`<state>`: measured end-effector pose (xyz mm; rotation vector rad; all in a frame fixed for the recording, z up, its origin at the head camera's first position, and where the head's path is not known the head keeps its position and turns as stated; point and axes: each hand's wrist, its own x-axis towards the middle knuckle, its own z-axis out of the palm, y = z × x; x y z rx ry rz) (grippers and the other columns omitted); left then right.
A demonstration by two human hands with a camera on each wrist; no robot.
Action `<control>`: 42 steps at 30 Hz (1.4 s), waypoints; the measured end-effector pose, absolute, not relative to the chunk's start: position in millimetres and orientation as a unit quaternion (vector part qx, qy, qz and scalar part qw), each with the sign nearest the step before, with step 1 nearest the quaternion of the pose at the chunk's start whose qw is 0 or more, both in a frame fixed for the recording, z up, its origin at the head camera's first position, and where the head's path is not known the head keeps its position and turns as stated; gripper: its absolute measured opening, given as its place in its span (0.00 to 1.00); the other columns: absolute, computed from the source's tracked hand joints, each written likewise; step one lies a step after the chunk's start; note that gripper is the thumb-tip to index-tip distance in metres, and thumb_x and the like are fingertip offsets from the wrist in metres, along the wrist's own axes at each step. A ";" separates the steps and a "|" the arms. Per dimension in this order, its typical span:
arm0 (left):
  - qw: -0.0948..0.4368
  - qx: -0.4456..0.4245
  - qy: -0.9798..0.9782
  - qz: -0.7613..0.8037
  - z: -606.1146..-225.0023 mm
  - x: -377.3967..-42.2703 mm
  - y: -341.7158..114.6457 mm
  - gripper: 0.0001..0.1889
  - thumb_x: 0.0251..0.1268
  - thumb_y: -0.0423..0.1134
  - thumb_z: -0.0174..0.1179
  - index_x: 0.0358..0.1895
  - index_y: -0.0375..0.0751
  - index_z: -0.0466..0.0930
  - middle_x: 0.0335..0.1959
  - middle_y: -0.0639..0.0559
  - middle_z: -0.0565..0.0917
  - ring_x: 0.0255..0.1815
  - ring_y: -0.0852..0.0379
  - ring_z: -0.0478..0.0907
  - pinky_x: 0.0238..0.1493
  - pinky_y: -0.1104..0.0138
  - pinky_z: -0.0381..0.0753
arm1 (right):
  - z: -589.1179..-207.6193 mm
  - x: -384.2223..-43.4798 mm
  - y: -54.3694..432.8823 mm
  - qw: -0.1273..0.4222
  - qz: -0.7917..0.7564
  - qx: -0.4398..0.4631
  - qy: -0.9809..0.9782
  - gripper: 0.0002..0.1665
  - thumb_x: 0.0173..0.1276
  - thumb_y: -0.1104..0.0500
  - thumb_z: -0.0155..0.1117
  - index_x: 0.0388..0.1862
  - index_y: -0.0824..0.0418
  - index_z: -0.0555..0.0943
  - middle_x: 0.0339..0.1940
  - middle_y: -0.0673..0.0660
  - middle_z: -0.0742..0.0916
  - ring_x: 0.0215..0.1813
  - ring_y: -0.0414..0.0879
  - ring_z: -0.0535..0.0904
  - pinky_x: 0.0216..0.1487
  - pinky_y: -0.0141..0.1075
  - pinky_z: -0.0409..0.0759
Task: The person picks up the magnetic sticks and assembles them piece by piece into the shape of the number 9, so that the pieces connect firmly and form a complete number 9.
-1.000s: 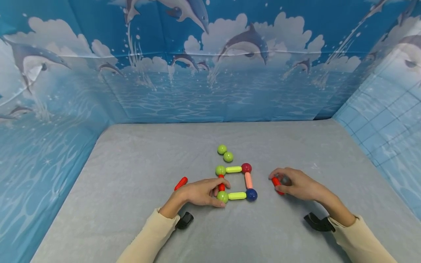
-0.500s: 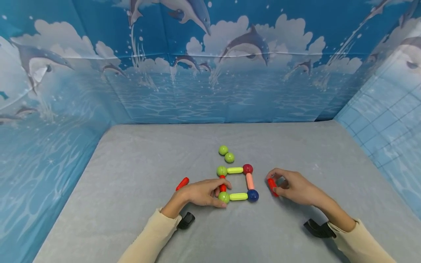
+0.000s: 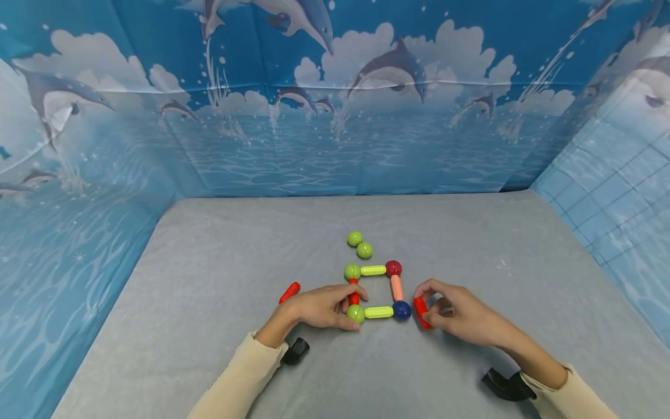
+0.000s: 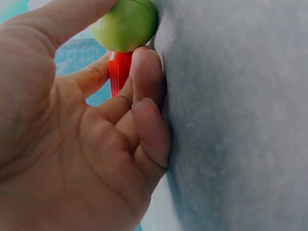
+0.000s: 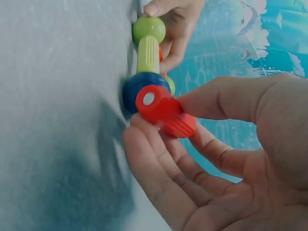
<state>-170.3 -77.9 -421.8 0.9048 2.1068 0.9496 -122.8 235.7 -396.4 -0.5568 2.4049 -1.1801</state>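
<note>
A flat square of magnetic rods and balls lies on the grey cloth, with a blue ball (image 3: pixel 401 311), a dark red ball (image 3: pixel 394 268) and two green balls at its corners. My left hand (image 3: pixel 323 306) holds its left side, thumb at the near green ball (image 4: pixel 126 26) and fingers about the red rod (image 4: pixel 119 72). Just right of the blue ball, my right hand (image 3: pixel 466 313) pinches a separate red magnetic rod (image 3: pixel 422 314) between thumb and fingers. In the right wrist view that rod's pale round end (image 5: pixel 148 98) shows, overlapping the blue ball; whether they touch I cannot tell.
Two loose green balls (image 3: pixel 359 245) sit together behind the square. Another red rod (image 3: pixel 289 292) lies left of it, partly behind my left wrist. A dolphin-print curtain (image 3: pixel 335 151) rises along the back and sides of the grey cloth (image 3: pixel 235 244).
My right hand has brought its red rod leftward and slightly nearer to me, close to the blue ball. A dark ball seen by that hand earlier is out of sight. The left hand stays put.
</note>
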 end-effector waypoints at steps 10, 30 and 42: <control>0.325 0.350 0.801 0.360 -421.8 -170.3 -76.6 0.26 0.66 0.45 0.68 0.64 0.48 0.71 0.35 0.54 0.73 0.30 0.64 0.68 0.33 0.74 0.69 | -402.7 -117.9 232.2 0.267 -0.470 -0.196 0.818 0.19 0.68 0.68 0.62 0.57 0.67 0.72 0.47 0.61 0.81 0.38 0.46 0.83 0.41 0.35 0.83; 0.315 0.340 0.806 0.367 -420.3 -169.7 -80.3 0.26 0.65 0.43 0.69 0.64 0.48 0.72 0.35 0.50 0.75 0.29 0.62 0.69 0.32 0.73 0.69 | -408.7 -117.4 219.7 0.346 -0.536 -0.111 0.762 0.48 0.70 0.61 0.67 0.77 0.66 0.48 0.49 0.62 0.82 0.43 0.55 0.85 0.45 0.40 0.84; 0.308 0.338 0.808 0.372 -420.4 -170.1 -79.1 0.24 0.66 0.43 0.68 0.63 0.47 0.72 0.32 0.55 0.73 0.27 0.63 0.68 0.32 0.73 0.68 | -413.2 -118.8 216.8 0.328 -0.552 -0.092 0.761 0.46 0.69 0.60 0.68 0.74 0.70 0.50 0.48 0.64 0.80 0.44 0.53 0.84 0.44 0.42 0.86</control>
